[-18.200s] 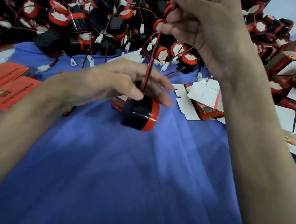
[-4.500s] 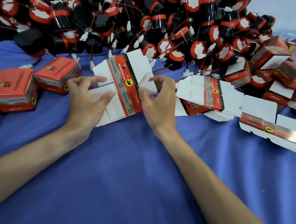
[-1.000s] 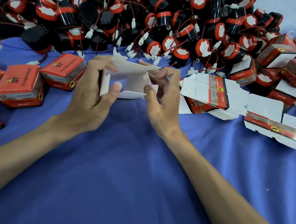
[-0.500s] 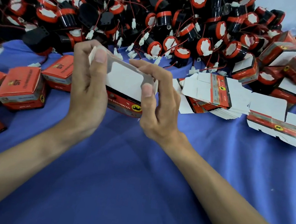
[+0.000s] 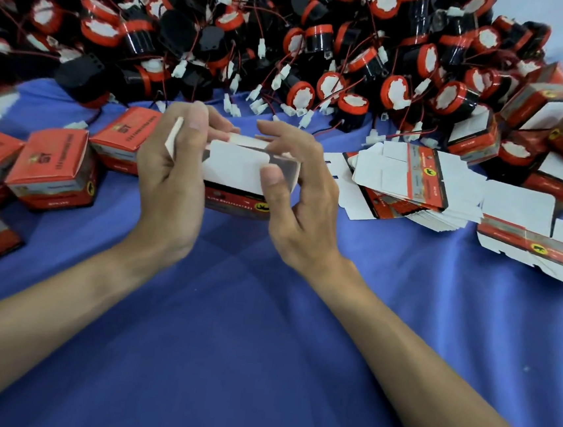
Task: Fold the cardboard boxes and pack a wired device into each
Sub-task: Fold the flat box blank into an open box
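Note:
A half-folded cardboard box (image 5: 234, 171), white inside and red outside, hangs above the blue cloth between both hands. My left hand (image 5: 171, 182) grips its left end, thumb over a white flap. My right hand (image 5: 300, 201) grips the right end, thumb pressing on the white top flap. A big heap of black and red wired devices (image 5: 310, 44) with white plugs fills the back of the table. A stack of flat unfolded boxes (image 5: 410, 181) lies just right of my right hand.
Several closed red boxes (image 5: 54, 164) stand at the left on the blue cloth (image 5: 260, 349). More boxes, some open, pile up at the far right (image 5: 537, 110). Another flat box blank (image 5: 539, 238) lies at the right edge.
The flat blank was raised off the cloth and folded into a box shape. Since half a second ago the hands have shifted slightly right and the white flap has been pushed further down.

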Available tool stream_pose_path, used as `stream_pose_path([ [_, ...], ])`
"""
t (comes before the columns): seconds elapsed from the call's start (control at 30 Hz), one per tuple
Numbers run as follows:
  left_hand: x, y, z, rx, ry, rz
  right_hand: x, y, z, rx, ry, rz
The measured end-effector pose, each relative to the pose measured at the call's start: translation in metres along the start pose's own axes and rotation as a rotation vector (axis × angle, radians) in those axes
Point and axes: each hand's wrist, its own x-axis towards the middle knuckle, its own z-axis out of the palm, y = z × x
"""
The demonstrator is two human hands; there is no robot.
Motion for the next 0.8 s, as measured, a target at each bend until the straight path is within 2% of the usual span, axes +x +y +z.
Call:
stream_pose_path([
  [0.17,0.001,-0.007,-0.005,-0.083,-0.027,-0.062,-0.001,-0.002,0.004,0.020,-0.055,-0.008],
  [0.33,-0.001,-0.016,-0.012,0.055,-0.139,-0.009,-0.001,-0.001,-0.001,0.013,-0.071,0.061],
  [0.47,-0.001,-0.023,-0.017,-0.001,-0.234,0.016,-0.002,0.000,0.001,0.021,-0.099,0.075],
  [0.6,-0.004,-0.027,-0.018,-0.036,-0.245,0.037,-0.003,0.002,0.000,0.074,-0.117,0.100],
  [0.8,-0.008,-0.028,-0.016,0.102,-0.244,0.098,-0.006,0.004,0.002,0.103,-0.140,0.128],
])
